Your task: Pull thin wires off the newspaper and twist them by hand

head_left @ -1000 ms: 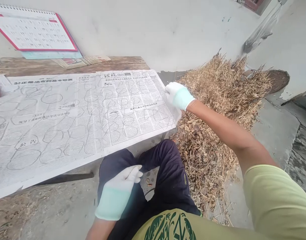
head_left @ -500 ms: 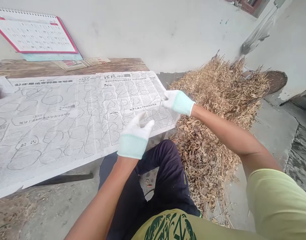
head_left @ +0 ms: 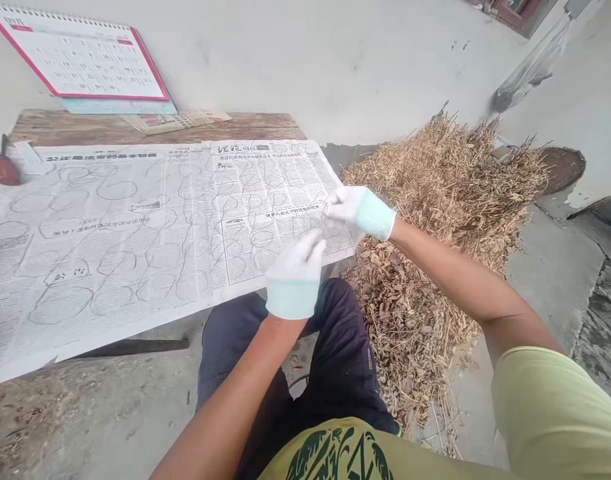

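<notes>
Both my hands wear white gloves with pale green cuffs. My right hand (head_left: 359, 209) hovers over the right end of a spread newspaper (head_left: 135, 227), its fingertips pinched together on something too thin to make out. My left hand (head_left: 296, 269) is raised just below it, fingers stretched up toward the right hand's fingertips and holding nothing visible. The newspaper covers a low wooden table (head_left: 85, 127) in front of my knees.
A big pile of dry straw and pods (head_left: 435, 220) lies on the concrete floor to the right. A calendar (head_left: 85, 63) leans on the wall behind the table. A small red object (head_left: 5, 170) sits at the table's left. A dark bar (head_left: 130, 347) lies below the table.
My left hand has risen from my lap to just under the right hand. My right hand has drawn slightly down and in over the paper's right end.
</notes>
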{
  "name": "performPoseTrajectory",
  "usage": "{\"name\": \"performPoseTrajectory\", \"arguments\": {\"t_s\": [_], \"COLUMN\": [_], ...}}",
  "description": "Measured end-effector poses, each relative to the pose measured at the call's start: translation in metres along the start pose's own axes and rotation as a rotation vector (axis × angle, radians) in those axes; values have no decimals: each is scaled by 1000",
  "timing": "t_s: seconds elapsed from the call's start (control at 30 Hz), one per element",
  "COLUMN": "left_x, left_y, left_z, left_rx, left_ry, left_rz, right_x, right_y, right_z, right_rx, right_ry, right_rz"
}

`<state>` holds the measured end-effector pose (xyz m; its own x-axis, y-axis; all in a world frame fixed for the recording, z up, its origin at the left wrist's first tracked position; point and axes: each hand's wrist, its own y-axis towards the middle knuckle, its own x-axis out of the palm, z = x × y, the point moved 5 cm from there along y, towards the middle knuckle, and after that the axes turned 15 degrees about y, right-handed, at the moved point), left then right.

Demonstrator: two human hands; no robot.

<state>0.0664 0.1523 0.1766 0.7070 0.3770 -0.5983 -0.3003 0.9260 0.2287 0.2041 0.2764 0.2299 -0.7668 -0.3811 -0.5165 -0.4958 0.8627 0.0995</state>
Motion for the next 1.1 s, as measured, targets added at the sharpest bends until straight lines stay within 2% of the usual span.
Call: {"name": "performPoseTrajectory", "arguments": {"t_s": [0.13, 0.3, 0.4, 0.5, 0.63, 0.77, 0.93, 1.1], "left_x": [-6, -8, -9, -11, -17, -16, -12, -8], "left_y": [7, 17, 21, 23, 27, 31, 25, 21], "left_z": [-12, -26, -35, -41, -47, -48, -36, -37], "left_rx": [-163, -176, -184, -182, -129, -99, -38, 11], "left_ry": [-242, -515, -596, -567, -391, -244, -142, -208], "left_rz": [-37, -106, -128, -173, -240, -408, -587, -727], "right_x": [6, 9, 10, 10, 7, 7, 16, 20], "right_y": [-5, -12, -16, -19, -21, -22, -22, -19], "right_z": [-3, -3, -1, -2, -9, -19, -25, -25], "right_rx": [-40, -101, -114, -113, -110, -113, -100, -128], "right_ry": [-125, -226, -261, -310, -398, -484, -499, -407], "right_rz": [-19, -16, -8, -17, -32, -54, -83, -59]}}
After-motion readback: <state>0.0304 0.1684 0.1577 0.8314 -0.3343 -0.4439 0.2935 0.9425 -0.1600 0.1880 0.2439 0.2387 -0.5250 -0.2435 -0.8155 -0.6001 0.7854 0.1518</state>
